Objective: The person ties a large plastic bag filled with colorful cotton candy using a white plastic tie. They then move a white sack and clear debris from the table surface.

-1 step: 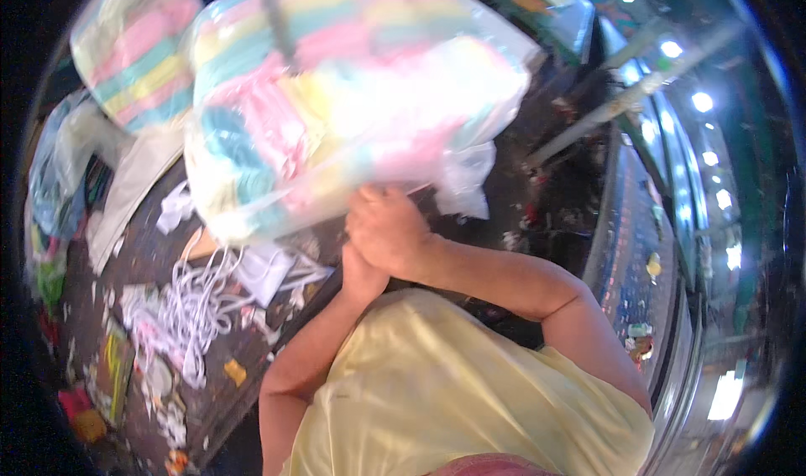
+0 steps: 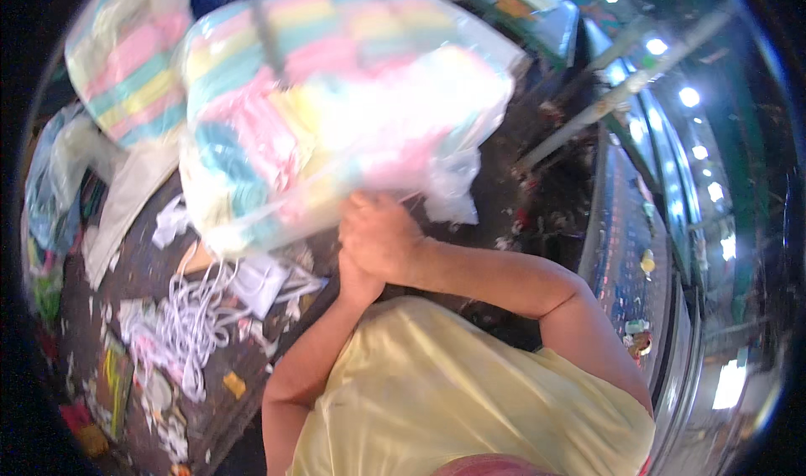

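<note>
A big clear plastic bag (image 2: 353,81) fills the upper middle, packed with folded soft goods in pink, yellow, teal and white bands. At its near lower edge my right hand (image 2: 382,237) lies closed over my left hand (image 2: 359,276), the two pressed together. My left fingers are mostly hidden under the right ones. Whatever the fingers hold, if anything, cannot be made out. A crumpled flap of clear plastic (image 2: 453,186) sticks out from the bag to the right of my hands.
A second striped bag (image 2: 134,65) stands at upper left. Tangled white cord (image 2: 189,321) and scraps litter the dark surface. Bluish plastic (image 2: 52,182) lies at far left, beside a beige sheet (image 2: 130,211). A metal bar (image 2: 621,94) slants at right, near a long belt-like strip (image 2: 617,266).
The view has shifted slightly, so the bags and cord sit a little lower and more to the left. My hands stay together at the bag's edge.
</note>
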Action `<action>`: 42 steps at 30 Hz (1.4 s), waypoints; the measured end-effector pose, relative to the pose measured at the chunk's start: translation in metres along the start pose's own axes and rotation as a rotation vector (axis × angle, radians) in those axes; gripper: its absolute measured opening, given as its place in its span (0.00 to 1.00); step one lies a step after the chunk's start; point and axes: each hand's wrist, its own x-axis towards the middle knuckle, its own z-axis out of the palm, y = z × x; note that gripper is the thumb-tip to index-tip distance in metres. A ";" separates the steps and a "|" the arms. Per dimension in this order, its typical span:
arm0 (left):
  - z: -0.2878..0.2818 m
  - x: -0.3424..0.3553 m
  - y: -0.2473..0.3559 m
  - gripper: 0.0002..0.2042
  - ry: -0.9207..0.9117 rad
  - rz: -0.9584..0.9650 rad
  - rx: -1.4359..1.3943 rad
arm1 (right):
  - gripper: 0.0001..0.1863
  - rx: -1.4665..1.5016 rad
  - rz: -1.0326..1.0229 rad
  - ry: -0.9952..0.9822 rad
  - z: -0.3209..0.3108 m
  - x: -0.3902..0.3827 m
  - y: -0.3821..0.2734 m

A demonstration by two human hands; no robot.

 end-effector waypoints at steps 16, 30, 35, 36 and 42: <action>0.056 0.061 0.005 0.09 0.066 0.052 -0.350 | 0.15 0.295 -0.109 -0.572 -0.093 0.054 0.081; 0.081 0.086 0.032 0.07 0.368 -0.321 -0.613 | 0.03 -0.308 -0.401 -0.188 -0.135 0.039 0.262; 0.087 0.098 0.034 0.07 0.441 -0.249 -0.309 | 0.06 -0.161 -0.272 0.023 -0.089 -0.025 0.309; 0.089 0.099 0.036 0.08 0.461 -0.189 -0.282 | 0.07 -0.162 -0.216 0.042 -0.081 -0.042 0.321; 0.103 0.099 0.053 0.09 0.472 -0.160 -0.002 | 0.05 -0.008 0.122 0.027 0.018 -0.146 0.346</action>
